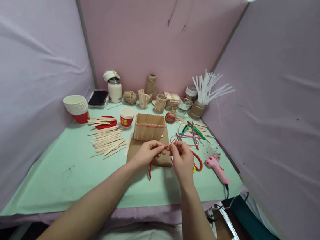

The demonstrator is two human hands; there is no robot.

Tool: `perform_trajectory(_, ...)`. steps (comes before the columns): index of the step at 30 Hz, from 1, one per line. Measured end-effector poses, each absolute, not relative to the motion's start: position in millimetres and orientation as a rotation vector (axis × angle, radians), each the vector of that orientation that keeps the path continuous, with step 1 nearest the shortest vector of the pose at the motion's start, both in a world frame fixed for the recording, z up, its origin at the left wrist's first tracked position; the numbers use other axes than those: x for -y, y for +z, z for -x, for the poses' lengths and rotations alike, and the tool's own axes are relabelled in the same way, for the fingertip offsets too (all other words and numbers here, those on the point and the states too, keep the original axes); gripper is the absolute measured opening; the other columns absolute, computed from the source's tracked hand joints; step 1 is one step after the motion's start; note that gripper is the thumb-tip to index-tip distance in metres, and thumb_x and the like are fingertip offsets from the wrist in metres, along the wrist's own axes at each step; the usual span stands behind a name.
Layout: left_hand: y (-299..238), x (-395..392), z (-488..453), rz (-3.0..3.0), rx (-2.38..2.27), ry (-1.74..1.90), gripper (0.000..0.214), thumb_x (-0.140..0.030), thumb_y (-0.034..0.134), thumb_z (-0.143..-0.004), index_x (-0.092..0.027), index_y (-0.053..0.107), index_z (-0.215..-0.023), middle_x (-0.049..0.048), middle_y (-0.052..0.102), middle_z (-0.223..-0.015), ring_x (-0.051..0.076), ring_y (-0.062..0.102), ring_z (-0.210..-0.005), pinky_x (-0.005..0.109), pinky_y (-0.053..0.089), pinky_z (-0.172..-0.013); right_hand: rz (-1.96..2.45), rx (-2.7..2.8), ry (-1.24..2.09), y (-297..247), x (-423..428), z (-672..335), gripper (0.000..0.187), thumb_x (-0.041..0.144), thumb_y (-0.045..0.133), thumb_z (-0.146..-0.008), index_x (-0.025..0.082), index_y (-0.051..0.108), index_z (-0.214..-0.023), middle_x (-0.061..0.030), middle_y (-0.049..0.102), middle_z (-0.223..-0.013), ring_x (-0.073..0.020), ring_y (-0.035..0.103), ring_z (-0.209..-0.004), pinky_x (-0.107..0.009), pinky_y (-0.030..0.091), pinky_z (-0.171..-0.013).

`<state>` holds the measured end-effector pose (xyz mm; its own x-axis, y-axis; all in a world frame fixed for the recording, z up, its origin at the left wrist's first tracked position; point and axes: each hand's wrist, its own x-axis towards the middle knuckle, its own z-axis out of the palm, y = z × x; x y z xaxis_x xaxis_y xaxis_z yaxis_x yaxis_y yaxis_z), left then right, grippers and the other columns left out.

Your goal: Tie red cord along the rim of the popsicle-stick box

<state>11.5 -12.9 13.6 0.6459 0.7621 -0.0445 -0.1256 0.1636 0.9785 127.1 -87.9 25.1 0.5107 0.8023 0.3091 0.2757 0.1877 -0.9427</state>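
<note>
My left hand (149, 154) and my right hand (181, 156) meet over the front of a brown cardboard sheet (135, 153). Both are closed in a pinch on red string (150, 171), drawn between the fingertips, with a thicker tail hanging below my left hand. Just behind stands a box made of wooden craft sticks (149, 129), with a red line round its upper edge. Thin red string runs from my right hand towards a ball of red string (170, 117) behind the box. Red-handled scissors (198, 162) lie right of my right hand, partly hidden by it.
Left are loose craft sticks (108, 141), a red dish (112, 123), a paper cup (126, 117) and stacked cups (77, 106). On the right lie green-handled pliers (193, 130) and a pink glue gun (217, 169) with a cord. Jars, twine (130, 97) and white glue sticks (207, 87) line the back.
</note>
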Motion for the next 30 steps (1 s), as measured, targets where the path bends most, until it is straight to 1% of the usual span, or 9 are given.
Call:
perform_trajectory(4, 19.7, 16.8, -11.9, -1.307, -0.661, 0.701, 0.034, -0.045, 0.064, -0.069, -0.013, 0.059, -0.079, 0.0015, 0.060, -0.070, 0.006, 0.042, -0.052, 0.019, 0.029, -0.048, 1.502, 1.065, 0.414, 25.8, 91.6, -127.2, 0.017, 0.036, 0.050, -0.083, 0.021, 0.050, -0.076, -0.0008, 0.062, -0.072, -0.0145, 0.057, -0.064, -0.028, 0.043, -0.062)
perform_trajectory(7, 30.1, 22.3, -10.6, -1.399, -0.707, 0.646, 0.029, -0.043, 0.060, -0.072, -0.014, 0.059, -0.074, -0.0005, 0.058, -0.065, 0.006, 0.039, -0.049, 0.020, 0.029, -0.049, 1.365, 0.987, 0.555, 25.9, 86.6, -127.1, 0.017, 0.037, 0.052, -0.082, 0.021, 0.051, -0.079, -0.0028, 0.066, -0.079, -0.0159, 0.061, -0.071, -0.029, 0.046, -0.064)
perform_trajectory(12, 51.2, 27.2, -8.8, -1.568, -0.845, 0.644, 0.022, -0.035, 0.057, -0.074, -0.016, 0.059, -0.063, -0.0006, 0.058, -0.060, 0.011, 0.049, -0.062, 0.022, 0.036, -0.062, 1.132, 0.835, 0.789, 26.4, 75.3, -124.0, 0.019, 0.038, 0.058, -0.078, 0.020, 0.051, -0.080, -0.0037, 0.068, -0.086, -0.0157, 0.063, -0.076, -0.030, 0.050, -0.070)
perform_trajectory(17, 45.1, 16.7, -20.7, -1.488, -0.894, 0.652, 0.023, -0.037, 0.062, -0.070, -0.015, 0.061, -0.062, -0.0005, 0.056, -0.060, 0.010, 0.046, -0.059, 0.022, 0.032, -0.056, 1.110, 0.706, 0.731, 21.9, 70.4, -124.0, 0.017, 0.035, 0.060, -0.077, 0.020, 0.052, -0.081, -0.0039, 0.068, -0.087, -0.0159, 0.064, -0.080, -0.031, 0.051, -0.073)
perform_trajectory(19, 34.9, 9.8, -29.5, -1.359, -0.881, 0.615, 0.024, -0.038, 0.063, -0.070, -0.014, 0.063, -0.069, 0.0003, 0.058, -0.063, 0.008, 0.042, -0.053, 0.021, 0.028, -0.051, 1.089, 0.650, 0.731, 16.2, 67.8, -128.0, 0.017, 0.034, 0.060, -0.077, 0.020, 0.052, -0.081, -0.0054, 0.067, -0.092, -0.0173, 0.064, -0.085, -0.031, 0.052, -0.073)
perform_trajectory(22, 21.9, 2.0, -40.9, -1.159, -0.852, 0.511, 0.028, -0.038, 0.066, -0.068, -0.013, 0.065, -0.081, -0.0006, 0.055, -0.060, 0.004, 0.031, -0.042, 0.021, 0.017, -0.043, 1.072, 0.579, 0.779, 6.1, 63.9, -137.0, 0.016, 0.033, 0.060, -0.077, 0.021, 0.053, -0.085, -0.0057, 0.066, -0.099, -0.0181, 0.063, -0.089, -0.032, 0.052, -0.073)
perform_trajectory(24, 16.9, -0.6, -44.8, -1.091, -0.781, 0.482, 0.028, -0.038, 0.067, -0.068, -0.012, 0.064, -0.079, -0.0010, 0.053, -0.059, 0.002, 0.028, -0.041, 0.021, 0.013, -0.042, 1.062, 0.540, 0.840, 1.1, 62.3, -143.3, 0.015, 0.032, 0.057, -0.079, 0.021, 0.053, -0.089, -0.0048, 0.066, -0.098, -0.0174, 0.063, -0.087, -0.032, 0.051, -0.074)
perform_trajectory(26, 14.1, -2.3, -45.2, -1.057, -0.719, 0.465, 0.027, -0.037, 0.067, -0.069, -0.011, 0.063, -0.076, -0.0004, 0.053, -0.060, 0.002, 0.029, -0.043, 0.021, 0.015, -0.043, 1.063, 0.499, 0.896, -1.6, 61.5, -148.5, 0.015, 0.033, 0.054, -0.080, 0.022, 0.052, -0.091, -0.0039, 0.066, -0.094, -0.0167, 0.063, -0.082, -0.032, 0.051, -0.072)
perform_trajectory(30, 10.3, -5.9, -39.6, -0.947, -0.680, 0.460, 0.024, -0.034, 0.067, -0.071, -0.012, 0.062, -0.075, 0.0004, 0.055, -0.062, 0.002, 0.030, -0.044, 0.020, 0.015, -0.043, 1.138, 0.486, 0.899, -2.6, 60.5, -153.6, 0.022, 0.031, 0.063, -0.075, 0.022, 0.051, -0.091, -0.0015, 0.066, -0.083, -0.0150, 0.063, -0.075, -0.028, 0.050, -0.068)
